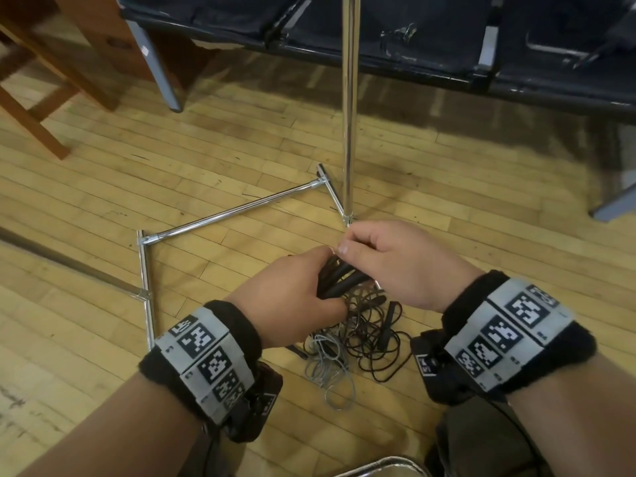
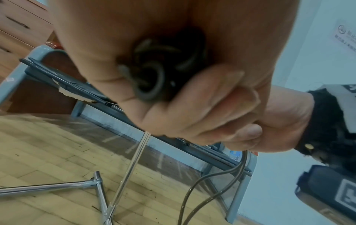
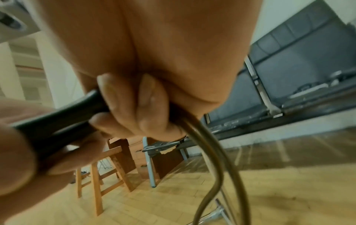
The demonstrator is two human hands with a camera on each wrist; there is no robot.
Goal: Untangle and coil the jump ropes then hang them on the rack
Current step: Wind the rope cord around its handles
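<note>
A tangle of black and grey jump ropes (image 1: 358, 342) lies on the wooden floor below my hands. My left hand (image 1: 292, 297) grips a bundle of black rope handles (image 1: 339, 278); their round ends (image 2: 152, 79) show in the left wrist view. My right hand (image 1: 395, 259) curls round the other end of the black handles (image 3: 57, 120) and pinches a grey-brown cord (image 3: 210, 152) that hangs down. The chrome rack (image 1: 349, 108) rises just beyond my hands, and its base bars (image 1: 237, 211) lie on the floor.
A black bench (image 1: 378, 32) on grey legs runs across the back. A wooden stool (image 1: 38, 87) and cabinet stand at the far left. A metal rim (image 1: 378, 468) shows at the bottom edge. Another dark bar (image 1: 69, 266) lies on the floor at left.
</note>
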